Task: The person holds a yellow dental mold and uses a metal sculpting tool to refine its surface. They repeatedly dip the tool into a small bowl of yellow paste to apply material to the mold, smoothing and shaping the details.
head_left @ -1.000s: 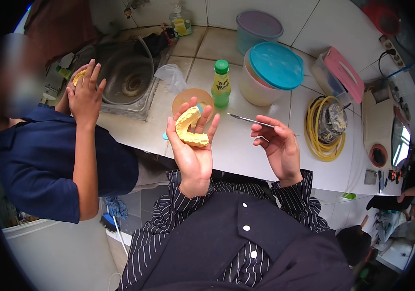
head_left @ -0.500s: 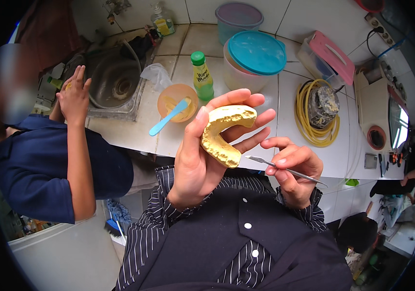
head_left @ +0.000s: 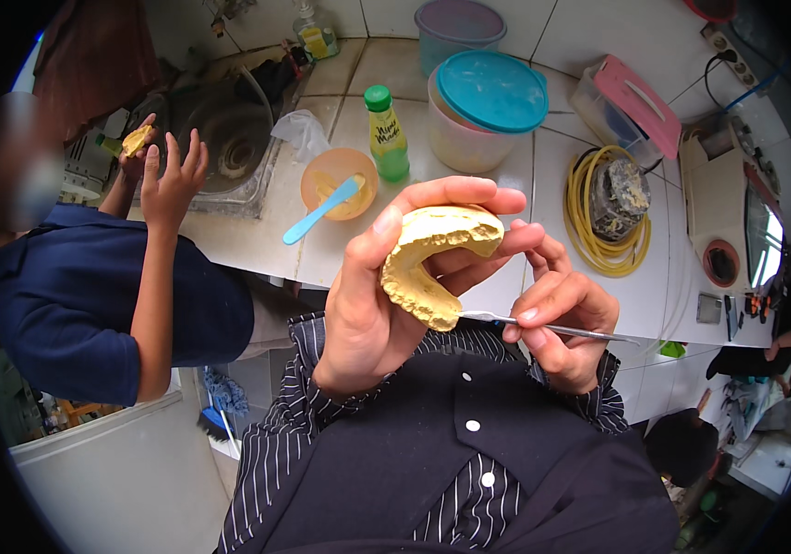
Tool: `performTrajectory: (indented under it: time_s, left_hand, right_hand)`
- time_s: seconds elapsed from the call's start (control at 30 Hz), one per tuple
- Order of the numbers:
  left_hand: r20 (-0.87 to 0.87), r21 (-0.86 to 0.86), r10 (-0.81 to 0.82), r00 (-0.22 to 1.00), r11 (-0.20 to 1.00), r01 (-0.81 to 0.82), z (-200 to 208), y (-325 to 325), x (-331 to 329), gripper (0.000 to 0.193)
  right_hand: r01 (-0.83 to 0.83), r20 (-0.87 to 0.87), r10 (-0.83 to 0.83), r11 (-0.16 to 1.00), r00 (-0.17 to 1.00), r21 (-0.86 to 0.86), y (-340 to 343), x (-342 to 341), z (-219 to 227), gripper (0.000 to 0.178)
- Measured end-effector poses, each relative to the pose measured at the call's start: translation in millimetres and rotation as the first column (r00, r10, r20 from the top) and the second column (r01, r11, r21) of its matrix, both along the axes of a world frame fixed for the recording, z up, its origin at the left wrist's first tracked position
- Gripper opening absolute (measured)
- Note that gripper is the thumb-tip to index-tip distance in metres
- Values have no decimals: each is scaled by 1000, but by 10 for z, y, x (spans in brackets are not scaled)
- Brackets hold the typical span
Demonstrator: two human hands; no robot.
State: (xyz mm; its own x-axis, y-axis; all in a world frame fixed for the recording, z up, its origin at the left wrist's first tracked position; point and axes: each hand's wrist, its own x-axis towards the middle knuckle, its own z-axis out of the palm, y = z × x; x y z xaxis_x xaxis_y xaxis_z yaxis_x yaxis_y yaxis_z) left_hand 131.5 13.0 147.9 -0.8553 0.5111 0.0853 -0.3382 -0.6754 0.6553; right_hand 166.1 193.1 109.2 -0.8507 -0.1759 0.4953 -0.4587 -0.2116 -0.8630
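My left hand (head_left: 386, 295) holds a yellow horseshoe-shaped dental cast (head_left: 432, 263) up close in front of my chest, thumb on its left side and fingers behind it. My right hand (head_left: 557, 319) pinches a thin metal instrument (head_left: 552, 327), whose tip touches the lower end of the cast. Both hands are raised above the white tiled counter (head_left: 525, 175).
On the counter stand an orange bowl with a blue spatula (head_left: 335, 189), a green bottle (head_left: 386, 134), a tub with a teal lid (head_left: 483, 106), a pink-lidded box (head_left: 626, 106) and a yellow coiled hose (head_left: 603, 222). At left, another person in dark blue holds a yellow cast (head_left: 137, 140) over the sink (head_left: 229, 138).
I have brought the cast closer and turned it; my right hand with the instrument has come up from beside my left hand until its tip meets the cast. The person at left keeps working at the sink.
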Motion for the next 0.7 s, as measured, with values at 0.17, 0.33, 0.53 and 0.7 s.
performTrajectory:
  time_s: [0.17, 0.33, 0.53, 0.7]
  left_hand:
    - [-8, 6, 6, 1000, 1000, -6, -14, 9, 16, 57]
    - [13, 47, 6, 1000, 999, -7, -31, 1, 30, 57]
    - [10, 76, 5, 1000, 997, -5, -50, -18, 51, 58]
    - [11, 73, 16, 1000, 997, -17, -43, -23, 69, 55]
  right_hand:
    - [-1, 21, 1, 1000, 1000, -11, -16, 20, -2, 9]
    - [-8, 42, 9, 999, 999, -32, -28, 47, 2, 9]
    - [-16, 39, 19, 997, 999, -70, -36, 60, -9, 11]
    - [-21, 31, 23, 999, 999, -41, -51, 57, 23, 19]
